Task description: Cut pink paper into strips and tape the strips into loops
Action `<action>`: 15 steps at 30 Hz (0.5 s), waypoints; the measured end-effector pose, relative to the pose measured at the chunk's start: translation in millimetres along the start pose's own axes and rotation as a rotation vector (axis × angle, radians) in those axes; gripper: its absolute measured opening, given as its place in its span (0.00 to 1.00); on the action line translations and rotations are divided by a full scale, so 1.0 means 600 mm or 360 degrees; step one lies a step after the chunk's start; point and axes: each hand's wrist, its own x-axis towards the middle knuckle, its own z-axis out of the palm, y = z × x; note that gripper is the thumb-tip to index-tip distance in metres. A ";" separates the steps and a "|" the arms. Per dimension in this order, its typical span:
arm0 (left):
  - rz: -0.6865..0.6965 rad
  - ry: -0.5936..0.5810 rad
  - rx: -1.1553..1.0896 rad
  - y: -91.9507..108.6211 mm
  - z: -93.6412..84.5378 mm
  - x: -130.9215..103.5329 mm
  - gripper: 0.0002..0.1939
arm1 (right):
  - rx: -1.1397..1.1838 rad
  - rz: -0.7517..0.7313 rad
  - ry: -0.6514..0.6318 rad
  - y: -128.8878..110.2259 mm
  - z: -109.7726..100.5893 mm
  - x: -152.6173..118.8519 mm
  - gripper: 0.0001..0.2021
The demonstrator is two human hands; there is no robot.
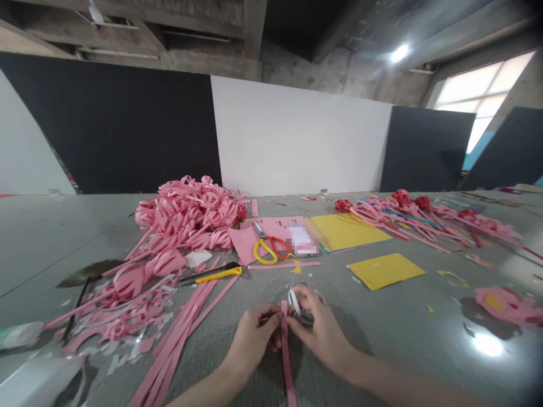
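Observation:
A narrow pink paper strip (286, 362) runs up from the table's near edge to my fingertips. My left hand (255, 336) pinches it near its far end. From the other side my right hand (320, 328) closes in with its thumb at the strip's edge. Its fingers curl around a roll of tape (293, 299), which has a white inner ring. Parts of the roll are hidden behind those fingers. Left of my hands lie several long pink strips (178, 333) in a loose bundle.
Beyond my hands are yellow-and-red scissors (266, 249), a phone (303, 240) and yellow paper (386, 270). A yellow utility knife (218, 273) lies left. Heaped pink paper loops (190, 212) stand at the back left, paper flowers (401, 198) at the back right. Scraps litter the grey table.

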 end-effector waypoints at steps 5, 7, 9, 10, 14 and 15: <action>-0.0129 0.0024 -0.0178 -0.001 -0.001 -0.001 0.12 | -0.0166 -0.0008 0.0132 0.009 -0.011 0.013 0.11; -0.0181 0.0016 -0.0267 0.000 0.000 -0.003 0.12 | -0.0215 -0.0005 0.0146 0.016 -0.017 0.019 0.11; -0.0204 0.0023 -0.0317 0.002 0.000 -0.004 0.12 | -0.0238 -0.0025 0.0143 0.022 -0.021 0.023 0.12; -0.0215 0.0031 -0.0327 0.003 0.000 -0.005 0.11 | -0.0240 -0.0044 0.0133 0.024 -0.023 0.024 0.12; -0.0251 0.0081 -0.0347 0.003 -0.001 -0.005 0.14 | -0.0222 -0.0148 0.0016 0.025 -0.024 0.022 0.14; -0.0253 0.0092 -0.0353 0.002 -0.001 -0.005 0.15 | -0.0215 -0.0173 -0.0026 0.024 -0.024 0.021 0.15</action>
